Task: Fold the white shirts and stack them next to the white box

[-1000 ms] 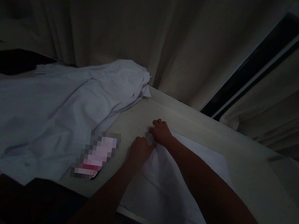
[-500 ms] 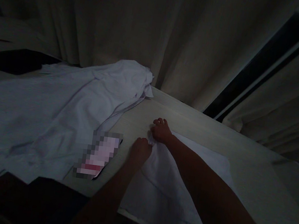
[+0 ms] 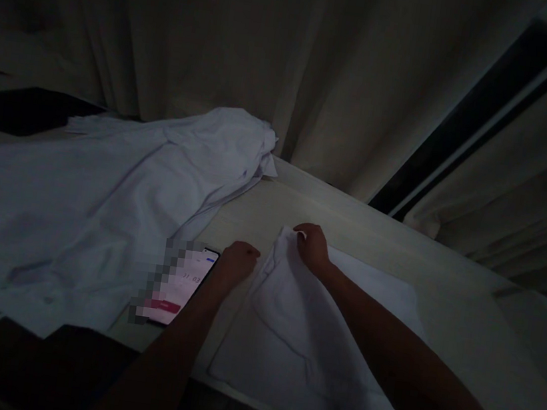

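A white cloth point(image 3: 279, 354) lies spread out in front of me, with a folded layer and a few creases on its left part. My right hand point(image 3: 312, 247) has its fingers bent in a pinch on the cloth's far left edge. Just left of the cloth is my left hand point(image 3: 239, 259), its fingers curled in with nothing visible in them and a small gap to the cloth. Beside that wrist lies a phone point(image 3: 184, 287) with a lit screen, partly pixelated.
A large heap of white fabric point(image 3: 155, 183) covers the left of the pale table point(image 3: 247, 211). Long curtains point(image 3: 235, 38) hang behind it, with a dark gap at the right. A flat black object point(image 3: 28, 111) lies at the far left.
My left hand has come away from the cloth and shifted left toward the phone. My right hand has moved slightly right, and the cloth's left edge now lies straighter.
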Demonstrator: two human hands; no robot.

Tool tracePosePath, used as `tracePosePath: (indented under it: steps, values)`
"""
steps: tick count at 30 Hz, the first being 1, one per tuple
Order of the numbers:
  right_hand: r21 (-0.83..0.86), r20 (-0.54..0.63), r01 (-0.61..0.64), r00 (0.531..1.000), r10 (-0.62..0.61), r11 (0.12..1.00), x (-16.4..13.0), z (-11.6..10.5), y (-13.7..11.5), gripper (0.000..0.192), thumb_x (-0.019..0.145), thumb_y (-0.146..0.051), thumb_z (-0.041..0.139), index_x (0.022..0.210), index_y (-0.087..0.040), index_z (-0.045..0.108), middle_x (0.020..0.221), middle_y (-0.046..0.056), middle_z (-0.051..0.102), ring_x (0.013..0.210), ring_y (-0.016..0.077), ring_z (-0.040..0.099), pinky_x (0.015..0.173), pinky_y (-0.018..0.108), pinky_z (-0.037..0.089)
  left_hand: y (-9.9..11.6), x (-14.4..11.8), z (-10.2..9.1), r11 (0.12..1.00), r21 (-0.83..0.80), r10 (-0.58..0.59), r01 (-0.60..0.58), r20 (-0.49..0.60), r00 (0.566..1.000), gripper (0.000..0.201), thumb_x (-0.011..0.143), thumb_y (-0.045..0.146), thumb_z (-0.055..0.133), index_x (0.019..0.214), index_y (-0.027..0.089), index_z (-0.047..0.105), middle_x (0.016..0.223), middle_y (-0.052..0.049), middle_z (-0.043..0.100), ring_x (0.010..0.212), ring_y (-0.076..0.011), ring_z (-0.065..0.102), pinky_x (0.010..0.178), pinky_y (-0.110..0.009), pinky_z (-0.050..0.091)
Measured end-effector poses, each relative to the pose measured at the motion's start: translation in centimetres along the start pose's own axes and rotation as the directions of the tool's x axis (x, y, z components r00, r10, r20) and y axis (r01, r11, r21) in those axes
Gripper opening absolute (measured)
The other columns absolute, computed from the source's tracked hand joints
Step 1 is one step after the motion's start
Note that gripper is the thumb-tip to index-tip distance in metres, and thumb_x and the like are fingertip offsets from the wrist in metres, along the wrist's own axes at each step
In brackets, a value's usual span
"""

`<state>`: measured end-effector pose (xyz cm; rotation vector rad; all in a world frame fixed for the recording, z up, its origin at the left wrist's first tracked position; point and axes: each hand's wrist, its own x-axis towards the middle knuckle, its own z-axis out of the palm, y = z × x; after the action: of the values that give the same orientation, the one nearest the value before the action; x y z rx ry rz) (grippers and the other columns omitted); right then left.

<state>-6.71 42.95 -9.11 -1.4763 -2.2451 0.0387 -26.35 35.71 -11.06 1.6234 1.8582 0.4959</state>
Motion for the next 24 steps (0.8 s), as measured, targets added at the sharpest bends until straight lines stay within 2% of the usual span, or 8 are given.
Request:
tracePosePath:
  steps: [3, 6, 9, 13, 18, 24]
  values:
    - [0.041, 0.057, 0.109, 0.992, -0.111, 0.993, -2.2, -0.1, 0.0, 0.038, 0.086, -0.009, 0.042, 0.116, -0.018, 0.064, 0.121, 0.008, 0.064, 0.117, 0.0189, 0.052, 0.103, 0.037, 0.037, 0.1, -0.7, -0.2, 0.998, -0.044, 0.038, -0.036, 0.045, 0.998, 0.030, 0.084, 0.033, 0.050, 0.096, 0.017, 0.071, 0.087, -0.007, 0.074, 0.077, -0.0155, 0.067, 0.068, -0.025, 0.045]
    - [0.029, 0.125, 0.218, 0.968, -0.220, 0.976, -3.8, 0.8, -0.7, 0.044, 0.090, -0.013, 0.041, 0.132, -0.016, 0.054, 0.137, 0.009, 0.054, 0.131, 0.0193, 0.041, 0.110, 0.039, 0.029, 0.6, -1.7, 0.6, 0.994, -0.017, 0.112, -0.111, 0.051, 0.992, 0.038, 0.076, 0.054, 0.058, 0.084, 0.019, 0.072, 0.085, -0.006, 0.073, 0.082, -0.0193, 0.066, 0.070, -0.028, 0.045]
    - [-0.019, 0.210, 0.195, 0.960, -0.187, 0.981, -4.6, 2.5, -1.4, 0.045, 0.096, -0.020, 0.036, 0.140, -0.016, 0.045, 0.145, 0.010, 0.045, 0.138, 0.0207, 0.032, 0.113, 0.043, 0.024, 0.6, -2.4, 1.8, 0.977, 0.132, 0.159, -0.165, 0.055, 0.986, 0.042, 0.073, 0.059, 0.059, 0.080, 0.019, 0.070, 0.084, -0.009, 0.072, 0.080, -0.0219, 0.066, 0.069, -0.030, 0.045]
    - [-0.070, 0.250, 0.175, 0.956, -0.152, 0.982, -5.2, 4.3, -1.8, 0.047, 0.101, -0.027, 0.027, 0.144, -0.015, 0.037, 0.151, 0.010, 0.036, 0.142, 0.0218, 0.024, 0.114, 0.046, 0.019, 0.2, -2.5, 2.6, 0.948, 0.256, 0.168, -0.191, 0.110, 0.980, 0.030, 0.078, 0.045, 0.055, 0.081, 0.018, 0.069, 0.091, -0.012, 0.072, 0.087, -0.0223, 0.067, 0.074, -0.031, 0.046]
    - [-0.101, 0.245, 0.164, 0.960, -0.135, 0.981, -6.0, 4.3, -2.1, 0.048, 0.102, -0.029, 0.020, 0.148, -0.019, 0.031, 0.154, 0.008, 0.031, 0.144, 0.0213, 0.019, 0.115, 0.048, 0.015, -0.6, -2.7, 2.4, 0.945, 0.302, 0.089, -0.124, 0.128, 0.988, 0.037, 0.072, 0.050, 0.061, 0.088, 0.016, 0.068, 0.098, -0.017, 0.071, 0.090, -0.0266, 0.066, 0.073, -0.034, 0.047]
    - [-0.102, 0.274, 0.133, 0.956, -0.101, 0.986, -5.3, 3.9, -2.5, 0.048, 0.102, -0.031, 0.019, 0.148, -0.021, 0.029, 0.154, 0.006, 0.030, 0.144, 0.0224, 0.019, 0.115, 0.049, 0.015, -1.9, -3.1, 1.4, 0.941, 0.307, 0.081, -0.142, 0.203, 0.976, 0.034, 0.062, 0.046, 0.068, 0.082, 0.019, 0.065, 0.093, -0.013, 0.071, 0.083, -0.0236, 0.067, 0.068, -0.030, 0.046]
